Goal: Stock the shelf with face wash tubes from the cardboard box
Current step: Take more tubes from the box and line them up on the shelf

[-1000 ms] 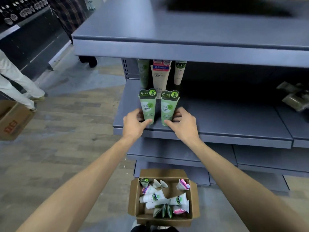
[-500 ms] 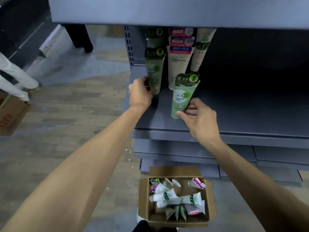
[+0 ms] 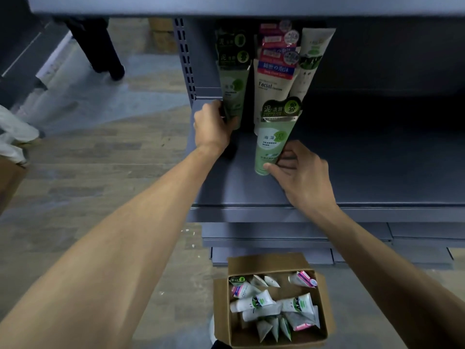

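My left hand (image 3: 214, 127) grips the cap end of a green face wash tube (image 3: 234, 94) standing at the back left of the grey shelf (image 3: 364, 172), in front of another green tube. My right hand (image 3: 299, 170) holds the base of a second green "Seaweed Mire" tube (image 3: 273, 137), upright and nearer the shelf front. Behind it stand a cream "Facial" tube with a pink top (image 3: 273, 79) and a white tube (image 3: 310, 61). The open cardboard box (image 3: 221, 308) on the floor below holds several loose tubes.
An upper shelf board (image 3: 226, 6) overhangs the tubes. The perforated shelf upright (image 3: 186, 59) stands just left of my left hand. Lower shelf boards (image 3: 289, 233) jut out above the box. A person's legs (image 3: 100, 49) and another's white trousers (image 3: 15, 137) are on the left.
Both hands carried their green tubes from the shelf's front edge deeper in. The left tube now stands at the back row; the right tube has edged slightly further in. The camera has moved closer.
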Motion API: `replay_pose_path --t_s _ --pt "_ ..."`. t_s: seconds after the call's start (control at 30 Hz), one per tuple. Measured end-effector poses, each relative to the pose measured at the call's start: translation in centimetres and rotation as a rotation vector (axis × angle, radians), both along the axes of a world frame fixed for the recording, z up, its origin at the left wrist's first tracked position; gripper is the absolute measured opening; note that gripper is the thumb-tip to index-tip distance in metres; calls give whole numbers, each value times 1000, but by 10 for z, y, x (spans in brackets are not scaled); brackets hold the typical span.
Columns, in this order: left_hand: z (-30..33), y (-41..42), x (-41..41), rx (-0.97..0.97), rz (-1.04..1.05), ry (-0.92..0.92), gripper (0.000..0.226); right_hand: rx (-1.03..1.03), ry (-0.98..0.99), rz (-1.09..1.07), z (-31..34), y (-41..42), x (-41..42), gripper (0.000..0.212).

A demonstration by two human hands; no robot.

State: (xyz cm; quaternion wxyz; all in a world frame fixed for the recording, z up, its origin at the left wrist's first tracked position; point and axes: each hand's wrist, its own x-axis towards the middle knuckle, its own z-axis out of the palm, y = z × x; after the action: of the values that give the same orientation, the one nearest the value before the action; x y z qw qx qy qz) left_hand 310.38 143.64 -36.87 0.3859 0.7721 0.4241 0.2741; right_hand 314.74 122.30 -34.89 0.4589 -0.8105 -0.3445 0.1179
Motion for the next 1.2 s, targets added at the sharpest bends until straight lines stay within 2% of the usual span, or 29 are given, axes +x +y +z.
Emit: replay_pose_path --t_s 0.53,0.67,0.73,0.8,0.93,1.2 --pt "-1 6 -1 -2 -21 15 25 7 -14 -13 1 5 -3 33" --pt "-2 -3 -15 16 20 2 46 19 -17 -11 0 6 -4 33" --pt "-2 -13 -27 81 23 -6 37 23 -23 -8 -1 12 -4 33" --pt "-1 -24 -39 130 -61 -21 30 26 -21 -14 -1 20 -4 32" --pt "-2 -42 -58 130 -303 -27 36 34 -3 -8 -4 39 -3 32" --pt "2 -49 -63 110 -308 -49 39 27 48 -12 -5 53 2 30"
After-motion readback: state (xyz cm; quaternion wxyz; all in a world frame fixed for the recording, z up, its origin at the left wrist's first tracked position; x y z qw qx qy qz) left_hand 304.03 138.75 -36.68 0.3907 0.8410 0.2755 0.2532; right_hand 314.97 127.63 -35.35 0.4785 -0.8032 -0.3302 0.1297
